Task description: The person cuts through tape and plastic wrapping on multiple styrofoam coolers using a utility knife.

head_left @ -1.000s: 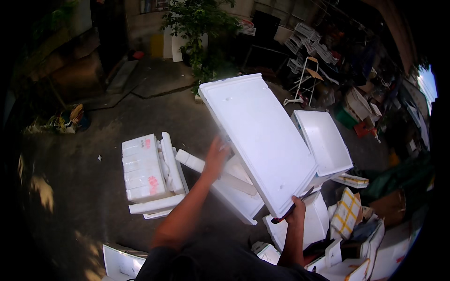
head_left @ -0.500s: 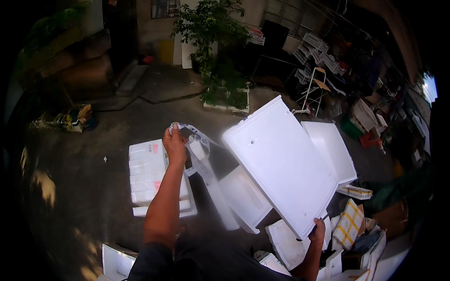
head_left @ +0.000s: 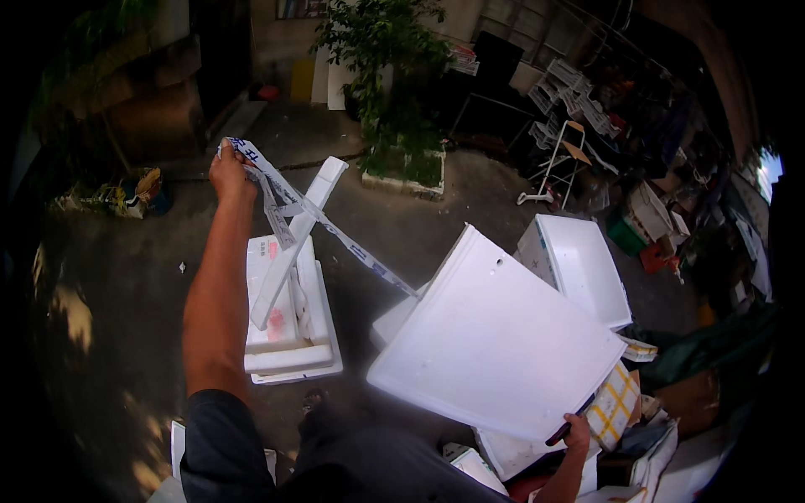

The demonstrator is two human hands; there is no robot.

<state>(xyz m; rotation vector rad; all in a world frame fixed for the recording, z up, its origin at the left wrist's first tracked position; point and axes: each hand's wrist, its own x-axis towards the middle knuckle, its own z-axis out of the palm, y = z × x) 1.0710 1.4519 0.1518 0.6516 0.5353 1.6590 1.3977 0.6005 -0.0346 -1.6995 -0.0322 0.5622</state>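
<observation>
My left hand [head_left: 231, 174], raised with its arm stretched forward, is closed on one end of a white printed packing tape [head_left: 356, 247]. The tape runs taut down to the edge of a large white foam lid [head_left: 495, 344]. A long foam strip [head_left: 302, 239] hangs at a slant against the tape, apparently stuck to it. At the lid's near right corner my right hand [head_left: 577, 432] is closed, gripping the lid and a small dark-handled object [head_left: 558, 434] whose kind I cannot tell. Behind the lid another white foam piece [head_left: 392, 323] is partly hidden.
White foam boxes [head_left: 277, 335] lie stacked on the ground at left. An open foam box [head_left: 587, 268] stands beyond the lid. Foam scraps and a yellow-taped box [head_left: 616, 407] pile up at lower right. Farther off are a planter [head_left: 402, 180] and a folding chair [head_left: 563, 159].
My left hand has moved left and outward, drawing the tape out longer. The foam strip has swung up and left with it. The lid has tilted lower and turned in my right hand.
</observation>
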